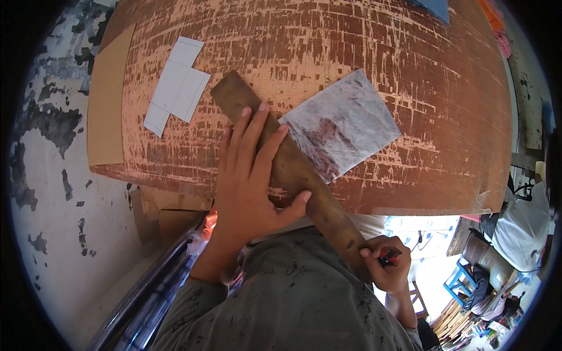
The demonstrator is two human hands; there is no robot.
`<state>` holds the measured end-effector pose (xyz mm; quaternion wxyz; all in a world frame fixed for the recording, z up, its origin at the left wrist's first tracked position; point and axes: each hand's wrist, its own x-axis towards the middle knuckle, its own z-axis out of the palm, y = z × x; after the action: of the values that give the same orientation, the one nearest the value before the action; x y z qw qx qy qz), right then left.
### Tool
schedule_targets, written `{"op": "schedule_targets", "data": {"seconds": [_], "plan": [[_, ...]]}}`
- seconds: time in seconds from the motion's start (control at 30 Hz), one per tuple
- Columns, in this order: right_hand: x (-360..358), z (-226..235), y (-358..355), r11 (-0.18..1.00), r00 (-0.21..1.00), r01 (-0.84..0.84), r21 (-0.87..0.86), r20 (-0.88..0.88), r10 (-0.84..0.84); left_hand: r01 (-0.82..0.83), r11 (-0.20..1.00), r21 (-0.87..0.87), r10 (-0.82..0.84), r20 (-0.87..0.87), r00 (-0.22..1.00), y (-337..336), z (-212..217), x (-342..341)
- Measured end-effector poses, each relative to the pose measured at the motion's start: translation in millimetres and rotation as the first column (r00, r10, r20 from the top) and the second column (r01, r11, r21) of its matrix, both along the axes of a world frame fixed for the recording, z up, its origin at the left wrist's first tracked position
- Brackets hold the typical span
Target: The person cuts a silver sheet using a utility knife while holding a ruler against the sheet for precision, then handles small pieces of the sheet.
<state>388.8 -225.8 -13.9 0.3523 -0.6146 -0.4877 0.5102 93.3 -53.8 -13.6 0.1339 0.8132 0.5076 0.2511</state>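
Note:
A long flat brown strip, like a worn straightedge, lies slantwise over the table and runs past its near edge toward my body. My left hand rests flat on it with fingers spread, the fingertips on its upper part. By the strip's near end, my right hand is closed around a small red-and-black tool; most of that tool is hidden in the fist. Partly under the strip's right side is a greyish-white sheet with dark reddish smears. Left of the strip lies a white paper pattern with ruled lines.
The table has a scratched red-brown top. Brown cardboard covers its left edge, and a blue piece lies at the far edge. Clear rolled plastic stands lower left. A blue stool and clutter are lower right.

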Motion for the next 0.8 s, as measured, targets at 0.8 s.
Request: {"op": "schedule_targets", "data": {"seconds": [0.8], "plan": [[-8,-6,-13,0.998,0.998,0.053,0.027,-0.034,-0.052,0.016,0.999,-0.034,-0.018,-0.062,0.998,3,-2,2]]}}
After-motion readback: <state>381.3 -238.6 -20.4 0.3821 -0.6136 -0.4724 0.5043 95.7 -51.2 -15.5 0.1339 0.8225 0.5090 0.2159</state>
